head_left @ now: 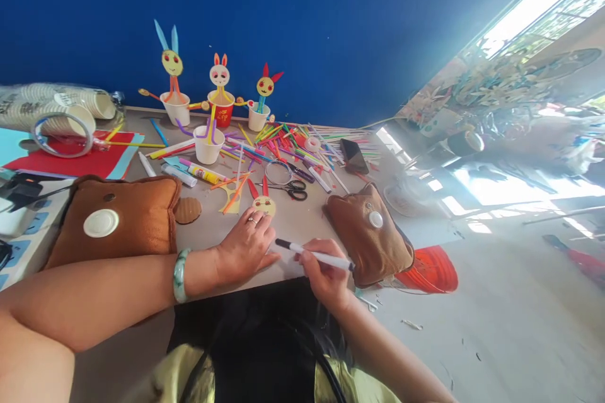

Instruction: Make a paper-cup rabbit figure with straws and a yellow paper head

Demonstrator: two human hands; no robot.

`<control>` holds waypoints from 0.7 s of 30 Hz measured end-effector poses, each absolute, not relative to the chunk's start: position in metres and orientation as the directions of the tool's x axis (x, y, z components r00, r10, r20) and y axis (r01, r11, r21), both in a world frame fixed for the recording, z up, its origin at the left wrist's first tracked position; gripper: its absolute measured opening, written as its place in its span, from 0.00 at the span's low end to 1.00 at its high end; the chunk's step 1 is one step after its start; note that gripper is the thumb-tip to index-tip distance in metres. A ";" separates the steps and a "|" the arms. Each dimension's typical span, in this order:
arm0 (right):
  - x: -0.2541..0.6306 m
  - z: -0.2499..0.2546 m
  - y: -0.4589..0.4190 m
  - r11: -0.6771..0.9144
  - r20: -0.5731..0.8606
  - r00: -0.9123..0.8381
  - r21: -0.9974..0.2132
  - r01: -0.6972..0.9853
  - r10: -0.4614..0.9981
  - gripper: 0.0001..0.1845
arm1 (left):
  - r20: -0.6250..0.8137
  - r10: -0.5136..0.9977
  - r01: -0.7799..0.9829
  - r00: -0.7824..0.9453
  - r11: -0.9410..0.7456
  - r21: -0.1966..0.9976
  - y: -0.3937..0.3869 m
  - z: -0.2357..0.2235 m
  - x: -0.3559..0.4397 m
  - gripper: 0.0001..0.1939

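A round yellow paper rabbit face [263,203] with two red ears and drawn-on eyes lies on the table. My left hand [246,247] rests flat over its lower edge, fingertips on the paper and thumb apart; the face's lower part is hidden. In my right hand [327,274] is a white marker pen [336,260], its black end pointing left toward my left thumb and clear of the paper face. Black-handled scissors [297,189] and a roll of clear tape [278,172] lie just beyond the face. A yellow glue stick [206,172] is farther left.
Brown cushions [137,220] [366,236] flank my hands. Behind stand paper-cup rabbit figures [176,112] and a white cup [208,148] with pipe-cleaner stems. Coloured sticks [288,138] are heaped near a phone [353,156]. Bagged cups [51,107] lie left; a red bucket [432,269] is right.
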State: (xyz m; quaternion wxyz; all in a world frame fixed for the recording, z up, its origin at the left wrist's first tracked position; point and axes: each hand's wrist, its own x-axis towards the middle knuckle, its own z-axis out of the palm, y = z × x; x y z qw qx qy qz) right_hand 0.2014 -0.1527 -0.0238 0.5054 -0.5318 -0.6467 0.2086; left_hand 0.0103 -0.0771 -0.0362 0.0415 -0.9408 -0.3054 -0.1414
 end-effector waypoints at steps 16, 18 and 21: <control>0.275 0.019 -0.019 0.210 0.096 -0.238 0.234 0.949 0.967 0.21 | 0.248 0.577 0.601 0.778 -0.799 -0.027 -0.081 -0.030 0.012 0.23; 0.279 0.022 0.005 0.147 0.040 -0.160 0.234 0.961 0.986 0.19 | 0.245 0.573 0.598 0.782 -0.800 -0.037 -0.081 -0.029 0.012 0.23; 0.276 0.022 0.037 0.099 -0.021 -0.097 0.191 0.977 0.995 0.16 | 0.246 0.563 0.591 0.789 -0.805 -0.051 -0.081 -0.029 0.012 0.24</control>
